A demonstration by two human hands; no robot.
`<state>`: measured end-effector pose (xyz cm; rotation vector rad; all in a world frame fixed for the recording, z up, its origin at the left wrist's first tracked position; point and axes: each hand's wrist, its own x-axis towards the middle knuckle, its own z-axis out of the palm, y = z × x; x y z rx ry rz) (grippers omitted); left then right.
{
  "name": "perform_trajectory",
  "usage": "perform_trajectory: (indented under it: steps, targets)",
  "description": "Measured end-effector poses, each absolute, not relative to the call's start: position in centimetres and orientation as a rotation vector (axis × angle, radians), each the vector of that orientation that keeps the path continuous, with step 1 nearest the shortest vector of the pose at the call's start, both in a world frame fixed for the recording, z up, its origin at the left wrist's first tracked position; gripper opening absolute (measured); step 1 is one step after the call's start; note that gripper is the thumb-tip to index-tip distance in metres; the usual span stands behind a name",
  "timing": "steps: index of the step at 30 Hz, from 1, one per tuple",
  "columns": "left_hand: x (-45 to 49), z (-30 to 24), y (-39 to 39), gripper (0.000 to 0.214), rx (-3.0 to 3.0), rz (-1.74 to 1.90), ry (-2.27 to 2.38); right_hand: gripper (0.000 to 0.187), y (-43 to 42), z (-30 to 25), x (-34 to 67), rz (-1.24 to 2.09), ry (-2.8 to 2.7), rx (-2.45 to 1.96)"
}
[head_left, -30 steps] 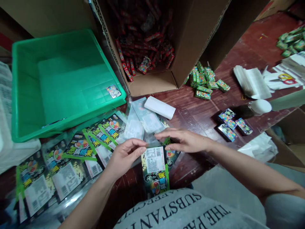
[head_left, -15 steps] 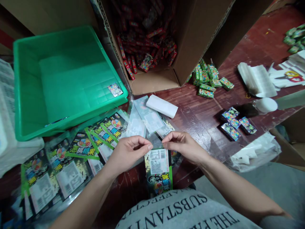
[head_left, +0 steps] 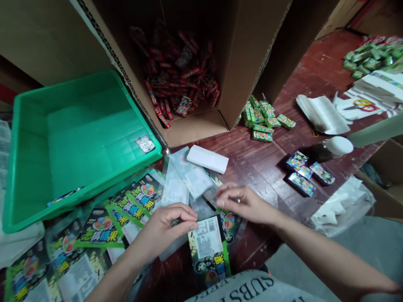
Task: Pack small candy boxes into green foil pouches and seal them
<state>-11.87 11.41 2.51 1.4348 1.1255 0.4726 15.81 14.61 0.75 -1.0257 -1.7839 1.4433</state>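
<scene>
My left hand (head_left: 173, 226) pinches the top edge of a printed plastic bag (head_left: 209, 256) between thumb and fingertips. The bag hangs in front of my shirt, with a white barcode label and yellow-green lettering on black. My right hand (head_left: 242, 203) is off the bag's edge, a little above and right of it, fingers half curled and apart, nothing visible in them. It hovers over more printed bags, one (head_left: 229, 222) partly covered. Beyond the hands lie frosted clear sleeves (head_left: 192, 174) and a folded white paper (head_left: 208, 159). Several like bags (head_left: 100, 226) fan out at the left.
A green plastic tub (head_left: 85, 121) stands at the left, a few small packets inside. Behind is a cardboard box (head_left: 195, 130) with many red packets. Green boxes (head_left: 262, 136), dark boxes (head_left: 300, 184), a white-lidded jar (head_left: 341, 145), scissors (head_left: 365, 105) and a clear bag (head_left: 346, 205) lie at the right.
My right hand has let go of the bag's top edge and moved slightly up and right. My left hand still holds the bag. The whole view has shifted.
</scene>
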Motion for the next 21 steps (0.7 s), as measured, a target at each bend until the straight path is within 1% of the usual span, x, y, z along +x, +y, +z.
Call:
perform_trajectory:
  steps: [3,5,8,11,13,14,16,18,19,21]
  targets:
    - [-11.6,2.5,11.7,0.015,1.481,0.414,1.196,0.021,20.1,0.6,17.1,0.845,-1.839,-1.298]
    - [-11.5,2.3,11.9,0.014,1.513,0.375,1.213,0.022,23.3,0.2,17.6,0.71,-1.965,-1.469]
    - [-11.3,1.9,12.1,0.015,1.669,0.358,1.222,0.036,25.0,-0.6,17.1,0.779,-2.163,-1.652]
    - [-10.1,1.8,12.5,0.016,1.736,0.528,1.376,0.037,22.6,-1.1,14.8,0.71,-2.071,-1.739]
    - [-8.7,2.0,13.0,0.034,1.619,0.708,1.452,0.04,20.1,-1.0,12.9,0.663,-1.944,-1.655]
    - [-7.9,2.0,13.4,0.043,1.521,0.775,1.429,0.044,18.9,-0.8,12.1,0.679,-1.903,-1.563]
    - [-6.5,2.1,14.5,0.051,1.328,0.864,1.297,0.056,16.9,-0.2,10.9,0.773,-1.902,-1.336]
    - [-5.9,2.1,15.5,0.047,1.209,0.918,1.178,0.066,15.7,0.7,10.9,0.887,-1.943,-1.185]
    - [-5.9,2.1,16.0,0.042,1.182,0.932,1.156,0.067,15.5,1.2,11.2,0.934,-1.946,-1.153]
    - [-6.5,2.0,16.6,0.034,1.176,0.906,1.185,0.056,15.9,2.6,12.5,0.946,-1.909,-1.155]
